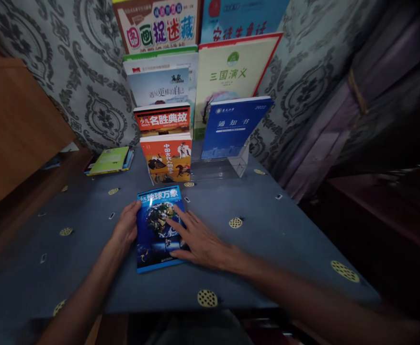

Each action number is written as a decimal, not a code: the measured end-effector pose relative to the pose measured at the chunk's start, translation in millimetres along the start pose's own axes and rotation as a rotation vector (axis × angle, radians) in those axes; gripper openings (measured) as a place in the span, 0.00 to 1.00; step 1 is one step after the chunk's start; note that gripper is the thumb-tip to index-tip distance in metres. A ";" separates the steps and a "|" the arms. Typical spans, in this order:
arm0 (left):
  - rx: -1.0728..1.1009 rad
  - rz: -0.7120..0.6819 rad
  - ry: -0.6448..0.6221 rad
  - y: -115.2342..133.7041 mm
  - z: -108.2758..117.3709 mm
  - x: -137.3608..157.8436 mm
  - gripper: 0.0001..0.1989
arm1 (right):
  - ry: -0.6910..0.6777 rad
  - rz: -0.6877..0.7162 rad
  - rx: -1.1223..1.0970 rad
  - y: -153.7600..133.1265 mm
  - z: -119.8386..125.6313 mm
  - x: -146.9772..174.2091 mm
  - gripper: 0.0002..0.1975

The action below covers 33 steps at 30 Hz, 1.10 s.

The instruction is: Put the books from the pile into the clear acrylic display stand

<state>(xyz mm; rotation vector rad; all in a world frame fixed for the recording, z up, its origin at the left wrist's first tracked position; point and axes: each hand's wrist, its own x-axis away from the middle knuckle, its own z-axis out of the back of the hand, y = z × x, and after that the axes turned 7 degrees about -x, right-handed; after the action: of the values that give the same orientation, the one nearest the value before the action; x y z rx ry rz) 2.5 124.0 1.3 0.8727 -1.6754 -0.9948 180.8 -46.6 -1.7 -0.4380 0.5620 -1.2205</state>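
Note:
A blue book (152, 247) with a globe on its cover lies in front of me on the cloth-covered table, slightly turned. At its left edge, my left hand (126, 224) is closed with the thumb along the upper left side; the other fingers are partly hidden. My right hand (198, 242) rests over the right half of the cover, fingers spread and touching the globe picture. Just behind the book, an orange book (170, 158) stands upright in a clear stepped display rack (217, 170). A blue booklet (234, 127) leans in the rack's right side.
More books rise behind in tiers, among them a cream book with a red edge (227, 72) and a pale blue book (159, 84). A small stack with a green book (109, 160) lies at the back left. Patterned curtains (98, 72) hang behind; a wooden panel (16, 120) stands left.

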 end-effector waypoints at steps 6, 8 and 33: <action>0.031 0.104 -0.033 7.6 -5.1 6.2 0.07 | 0.061 0.065 -0.165 -2.3 3.9 2.7 0.41; 0.041 0.096 -0.020 9.4 -7.7 8.3 0.08 | 0.097 0.048 -0.231 -3.6 3.5 2.8 0.37; -0.874 -0.704 0.037 -9.6 9.0 10.1 0.19 | 0.221 -0.394 -0.810 26.8 4.8 -10.5 0.22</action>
<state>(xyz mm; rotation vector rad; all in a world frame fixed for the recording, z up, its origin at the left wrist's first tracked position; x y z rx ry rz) -8.0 113.1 -5.4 0.8469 -0.7089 -1.9566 201.3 -28.7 -12.2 -1.1439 1.2089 -1.3903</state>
